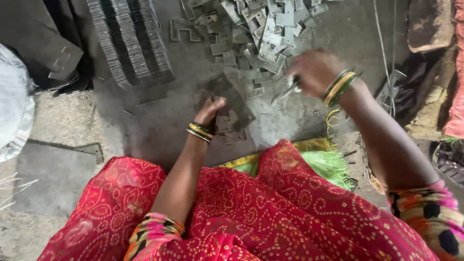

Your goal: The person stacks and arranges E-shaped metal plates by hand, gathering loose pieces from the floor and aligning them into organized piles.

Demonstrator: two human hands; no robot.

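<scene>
In the head view, a person in red patterned cloth (270,212) sits on a grey floor (159,125) and works with both hands well apart. The left hand (210,108), with bangles at the wrist, rests on a small stack of flat metal pieces (232,123) lying directly in front of the knees; the fingers curl over the near edge of the stack, though how firmly they grip cannot be told. The right hand (314,70) is raised to the right of that stack and blurred; it is closed around a thin metal piece (285,91) that juts down and left from the fingers. Beyond both hands lies a loose heap of stamped metal plates (261,29), just past the right hand. To the upper left, neat rows of stacked plates (130,38) stand on edge, apart from the left hand.
</scene>
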